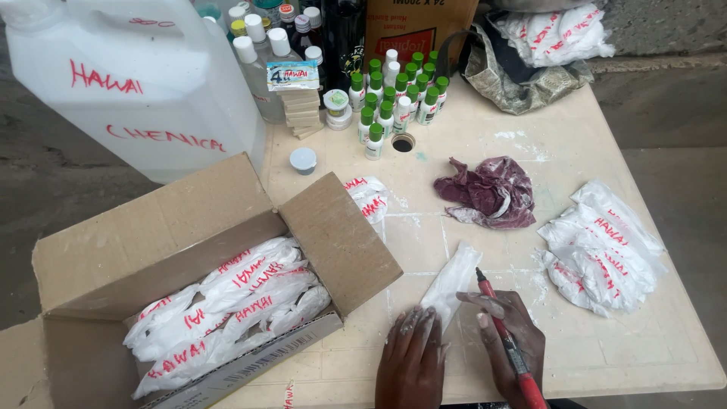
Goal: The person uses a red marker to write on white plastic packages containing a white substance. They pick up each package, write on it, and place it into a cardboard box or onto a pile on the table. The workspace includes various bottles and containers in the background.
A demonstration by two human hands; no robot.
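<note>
Packet of white powder lies flat on the pale desk, just ahead of both hands and unmarked on the side facing us. We note the left hand spread flat, fingers together, its fingertips pressing the packet's near end; in our judgement this pins the thin plastic so it does not slide. The right hand is closed around a red marker, held like a pen with the tip up at the packet's right edge, touching or just short of it; we cannot tell which. Both hands are dusted with white powder.

To the left stands an open cardboard box, flaps raised, holding a row of similar packets that carry red lettering; its right flap reaches close to the left hand. To the right, well apart from the marker, lies a loose pile of lettered packets. One more lettered packet sits behind the box flap.

Beyond the work area we record a crumpled maroon rag, smeared white, near the middle of the desk, and a cluster of small green-capped bottles behind a round hole in the desk top. A large white jug with red writing stands at the far left, with white-capped bottles and a stack of small pads beside it. A bag of further packets sits at the far right corner. Nothing lies between the hands and the packet.
</note>
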